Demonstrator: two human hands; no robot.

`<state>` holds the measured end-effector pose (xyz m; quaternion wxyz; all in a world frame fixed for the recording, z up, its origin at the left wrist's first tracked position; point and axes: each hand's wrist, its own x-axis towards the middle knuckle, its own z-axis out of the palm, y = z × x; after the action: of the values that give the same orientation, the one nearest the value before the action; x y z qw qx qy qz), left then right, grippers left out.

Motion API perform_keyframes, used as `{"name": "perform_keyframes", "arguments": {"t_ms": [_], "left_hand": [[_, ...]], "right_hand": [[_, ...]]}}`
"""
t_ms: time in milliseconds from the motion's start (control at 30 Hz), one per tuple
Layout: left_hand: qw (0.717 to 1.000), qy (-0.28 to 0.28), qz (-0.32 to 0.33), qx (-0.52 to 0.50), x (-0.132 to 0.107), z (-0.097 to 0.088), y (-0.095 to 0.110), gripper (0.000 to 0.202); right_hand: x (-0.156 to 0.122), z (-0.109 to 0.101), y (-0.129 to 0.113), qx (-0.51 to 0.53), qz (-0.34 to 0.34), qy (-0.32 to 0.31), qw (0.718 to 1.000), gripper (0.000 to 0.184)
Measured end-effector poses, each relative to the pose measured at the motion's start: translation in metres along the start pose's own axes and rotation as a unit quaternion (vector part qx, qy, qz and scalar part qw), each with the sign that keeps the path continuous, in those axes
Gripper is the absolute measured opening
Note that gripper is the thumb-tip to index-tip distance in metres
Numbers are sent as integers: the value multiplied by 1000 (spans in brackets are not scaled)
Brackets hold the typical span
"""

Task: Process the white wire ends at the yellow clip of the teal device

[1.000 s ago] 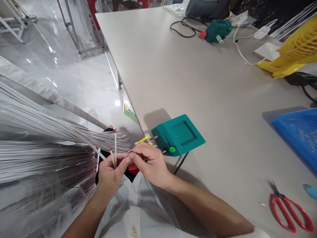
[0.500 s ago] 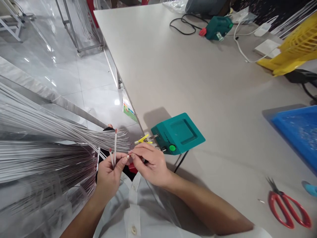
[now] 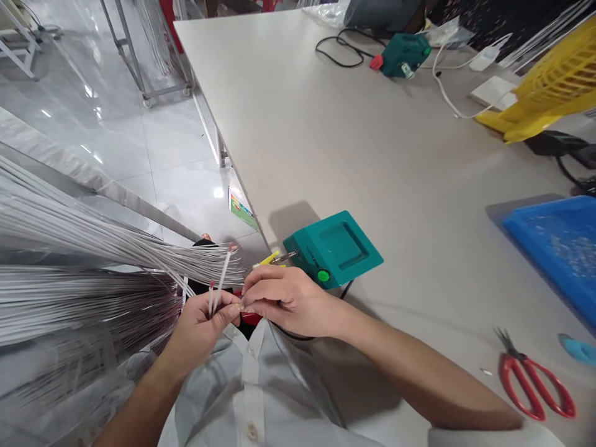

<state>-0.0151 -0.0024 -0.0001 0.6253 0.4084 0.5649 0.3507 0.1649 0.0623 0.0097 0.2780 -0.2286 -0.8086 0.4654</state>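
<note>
Closed around thin white wires [image 3: 224,276] with red tips is my left hand [image 3: 198,329], low in the centre. Two of them stick up between its fingers, one longer than the other. My right hand [image 3: 298,304] meets it fingertip to fingertip, pinching at a tiny end that the fingers mostly cover. Just beyond my right hand lies a green device [image 3: 347,239] with a round green button. A clip with yellow handles [image 3: 266,259] is attached to its left side. A large bundle of white wires [image 3: 139,239] reaches in from the left, its ends behind my left hand.
Red-handled scissors [image 3: 535,379] lie at the table's lower right, near a blue tray [image 3: 554,242]. A second green device [image 3: 404,54] and a yellow plastic object [image 3: 549,87] stand farther back. The table's left edge [image 3: 221,133] drops to a tiled floor.
My right hand has turned and come lower, its knuckles now covering more of the pinch. The longer wire in my left hand leans further right.
</note>
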Motion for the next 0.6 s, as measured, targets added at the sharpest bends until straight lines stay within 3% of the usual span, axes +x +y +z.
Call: {"name": "perform_keyframes", "arguments": {"t_ms": [133,267,433,600], "left_hand": [[989,-4,-28,-144,2,3,-3,17],[963,-3,-57,-265,5,13,-4,22],[939,-12,-68,-336,9,19,-11,19],[927,-28,-71,-366,9,21,-16,18]], "right_hand": [[3,9,5,155,69,57,984,7],[3,31,9,359,160,143,908,10],[1,44,8,487,219,169,828,16],[-2,43,8,500,213,162,823,19]]}}
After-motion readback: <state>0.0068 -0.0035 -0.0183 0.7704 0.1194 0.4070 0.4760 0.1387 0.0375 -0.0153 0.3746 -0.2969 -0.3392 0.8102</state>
